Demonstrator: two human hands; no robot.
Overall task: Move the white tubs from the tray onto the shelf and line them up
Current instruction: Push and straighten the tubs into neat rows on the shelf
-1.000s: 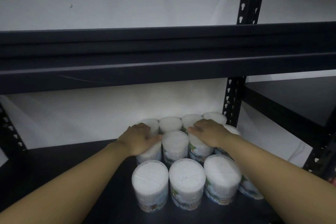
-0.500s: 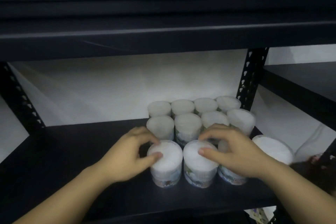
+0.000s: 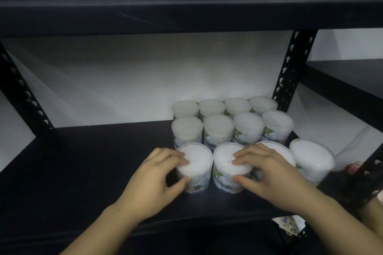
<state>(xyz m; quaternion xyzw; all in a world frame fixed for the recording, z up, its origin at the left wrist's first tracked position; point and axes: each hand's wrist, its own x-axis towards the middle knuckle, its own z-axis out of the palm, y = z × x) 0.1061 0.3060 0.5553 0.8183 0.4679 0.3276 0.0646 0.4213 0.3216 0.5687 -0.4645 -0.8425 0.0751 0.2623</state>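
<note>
The black metal shelf [image 3: 87,163] fills most of your view, its upper deck [image 3: 186,6] dark across the top and a perforated upright [image 3: 290,72] rising at the back right, past your right fingertips. A white backdrop [image 3: 128,76] hangs behind the rack.

On the shelf board, beyond and under your fingers, the white tubs stand in three rows of four, every one upright with its long axis vertical and its round lid facing up. The back row [image 3: 224,106] sits farthest from your fingers, the middle row [image 3: 232,128] just beyond your fingertips, and the tubs in each row touch or nearly touch their neighbours.

In the front row, your left hand [image 3: 153,182] grasps the leftmost tub [image 3: 195,166]: fingers curled over the lid's left rim, thumb pressed against the printed side wall below. Your right hand [image 3: 271,176] grasps the second tub [image 3: 229,168] the same way, fingertips on the lid's right part and thumb on the side wall. These two tubs stand just beside each other. The third tub [image 3: 275,148] lies mostly under the back of your right hand, so only its far rim shows. The fourth tub [image 3: 312,158] stands apart to the right of your right knuckles and looks slightly blurred, possibly tilted a little; the view is too soft to be sure.
</note>
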